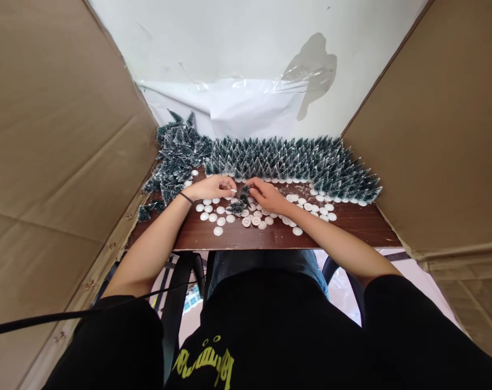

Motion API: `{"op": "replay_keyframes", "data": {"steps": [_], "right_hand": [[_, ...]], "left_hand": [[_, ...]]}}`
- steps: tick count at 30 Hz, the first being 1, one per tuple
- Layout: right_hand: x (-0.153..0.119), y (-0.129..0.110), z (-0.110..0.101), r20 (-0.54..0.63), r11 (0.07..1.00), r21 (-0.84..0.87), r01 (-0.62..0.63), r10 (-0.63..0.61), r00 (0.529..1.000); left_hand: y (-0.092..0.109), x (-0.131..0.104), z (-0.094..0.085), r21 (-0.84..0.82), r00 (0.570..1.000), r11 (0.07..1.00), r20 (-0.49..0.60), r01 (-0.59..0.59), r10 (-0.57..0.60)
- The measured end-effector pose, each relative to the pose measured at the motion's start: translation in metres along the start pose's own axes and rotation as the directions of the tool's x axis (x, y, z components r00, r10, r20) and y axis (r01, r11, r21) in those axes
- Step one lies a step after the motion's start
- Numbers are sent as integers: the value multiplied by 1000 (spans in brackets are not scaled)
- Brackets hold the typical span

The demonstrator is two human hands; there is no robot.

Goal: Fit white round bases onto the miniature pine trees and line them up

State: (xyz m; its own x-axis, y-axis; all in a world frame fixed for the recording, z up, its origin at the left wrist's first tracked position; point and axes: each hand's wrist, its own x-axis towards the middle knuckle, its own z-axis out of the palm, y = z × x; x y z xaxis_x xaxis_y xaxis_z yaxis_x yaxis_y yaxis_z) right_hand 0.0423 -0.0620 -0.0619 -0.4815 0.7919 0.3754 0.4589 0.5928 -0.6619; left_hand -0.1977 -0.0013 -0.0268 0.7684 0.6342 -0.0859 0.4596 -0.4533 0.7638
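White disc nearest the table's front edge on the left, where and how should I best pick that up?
Pinch the white disc by opposite sides of its round rim, probably from the table's front side: it lies flat, with bare wood there and other discs behind it.

Rough, bristly miniature trees [262, 157], smooth matt discs [218, 231], probably plastic from here, faintly glossy wooden tabletop [351, 218], creased cloth-like panels [440, 119]

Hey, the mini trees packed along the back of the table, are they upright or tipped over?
Upright: the trees stand in close rows, tips pointing up, with white bases beneath the front row.
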Motion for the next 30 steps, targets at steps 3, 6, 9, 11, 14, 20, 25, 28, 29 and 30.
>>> {"op": "replay_keyframes", "data": {"steps": [3, 6, 9, 11, 14, 20, 25, 28, 29, 30], "right_hand": [[0, -2, 0, 26, 999, 45, -16, 14, 1000], [0, -4, 0, -11, 998, 52, -24, 24, 1000], [0, -3, -1, -108, 999, 34, -35, 38, 993], [1, 1, -1, -159, 998, 16, -54, 56, 986], [1, 7, -1, -228, 996, 3, -89, 87, 970], [2, 10, 0, -253, 997, -1, -76, 73, 965], [2, 8, -1, -248, 997, -70, -18, 0, 969], [2, 7, -1, -244, 998, -52, -39, 25, 970], [2, 6, -1, -237, 998, -44, -46, 34, 971], [2, 6, -1, -231, 998, -36, -52, 43, 972]], "left_hand": [[4, -2, 0, 13, 999, 1000, 35, 1, -2], [7, -2, 3, -1, 999, 1000, -29, 12, -12], [6, 1, 7, 10, 993, 1000, -117, 12, -11], [4, 4, 10, 33, 990, 999, -138, 8, -4], [0, 7, 11, 99, 993, 995, -114, 12, 0], [-4, 7, 8, 162, 999, 987, -52, -9, 18], [-4, 8, 9, 179, 998, 984, -59, -27, 38], [-3, 8, 10, 180, 998, 983, -56, -28, 39], [-2, 8, 10, 179, 998, 984, -52, -29, 39], [-2, 8, 10, 176, 998, 984, -48, -30, 39]]}}
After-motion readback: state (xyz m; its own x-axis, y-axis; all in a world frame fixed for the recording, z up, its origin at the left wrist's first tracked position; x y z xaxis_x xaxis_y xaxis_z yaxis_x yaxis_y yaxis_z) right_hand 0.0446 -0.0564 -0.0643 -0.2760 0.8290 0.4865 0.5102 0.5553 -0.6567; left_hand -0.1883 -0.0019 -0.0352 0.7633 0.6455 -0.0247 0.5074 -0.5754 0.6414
